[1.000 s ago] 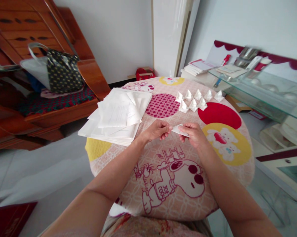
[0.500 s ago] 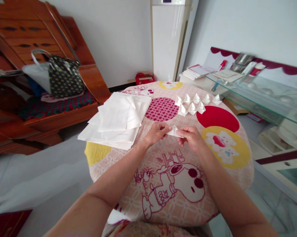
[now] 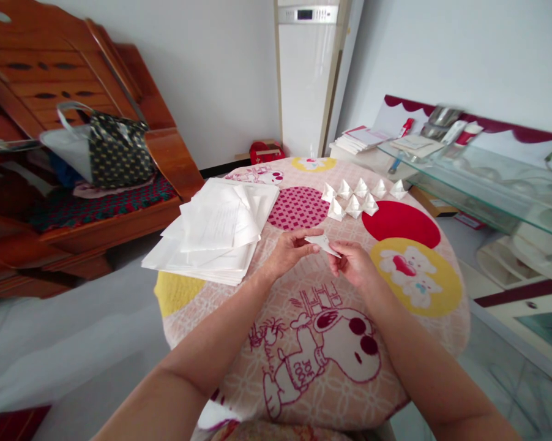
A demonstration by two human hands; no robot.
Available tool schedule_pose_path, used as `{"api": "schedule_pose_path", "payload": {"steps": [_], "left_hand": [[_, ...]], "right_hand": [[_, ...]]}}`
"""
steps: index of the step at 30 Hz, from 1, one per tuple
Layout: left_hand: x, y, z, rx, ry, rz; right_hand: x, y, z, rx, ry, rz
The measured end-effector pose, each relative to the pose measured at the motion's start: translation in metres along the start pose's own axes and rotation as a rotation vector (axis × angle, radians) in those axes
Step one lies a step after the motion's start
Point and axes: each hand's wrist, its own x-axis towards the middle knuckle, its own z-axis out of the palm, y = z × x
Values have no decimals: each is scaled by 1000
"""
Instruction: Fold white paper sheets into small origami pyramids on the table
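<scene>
A small folded white paper (image 3: 322, 243), flat-faced and sharp-cornered, sits at the centre of the frame above a soft, patterned tablecloth (image 3: 239, 331). Crisp, peaked paper shapes (image 3: 353, 207) stand right of upper centre; thin, loose sheets (image 3: 210, 225) overlap left of centre. The right hand (image 3: 356, 263) pinches one corner, fingers curled; the left hand's (image 3: 290, 252) thumb and forefinger part slightly around the other end, grip unclear.

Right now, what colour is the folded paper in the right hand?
The folded paper is white; head view shows it best.
</scene>
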Motion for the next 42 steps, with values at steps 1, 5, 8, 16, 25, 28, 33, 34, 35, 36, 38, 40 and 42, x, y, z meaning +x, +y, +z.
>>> {"api": "schedule_pose_path", "payload": {"steps": [1,5,8,16,25,28,33,34,35,36,38,40,42], "left_hand": [[0,0,0,18,6,2],[0,-2,1,28,1,50],[0,-7,1,33,5,92],[1,-13,1,-14,-8,100],[2,-14,4,-36,-10,70],[1,-14,4,-45,-14,57],[-1,-11,7,-80,26,23],[-2,-10,7,-82,37,20],[-2,-9,7,-80,46,17],[-2,-8,7,-75,54,15],[-2,-7,7,-65,81,10],[-2,-6,7,-64,114,-1],[-2,-7,7,-69,149,-11]], "right_hand": [[0,0,0,7,4,2],[0,0,3,37,24,19],[1,1,4,52,42,27],[4,7,0,74,1,9],[5,7,0,67,26,50],[4,6,1,45,45,38],[0,8,8,-96,152,-75],[-1,8,9,-138,173,-115],[-2,9,9,-180,190,-154],[-2,10,9,-220,200,-190],[-1,13,8,-294,203,-236],[0,14,6,-355,211,-252],[0,15,5,-404,232,-260]]}}
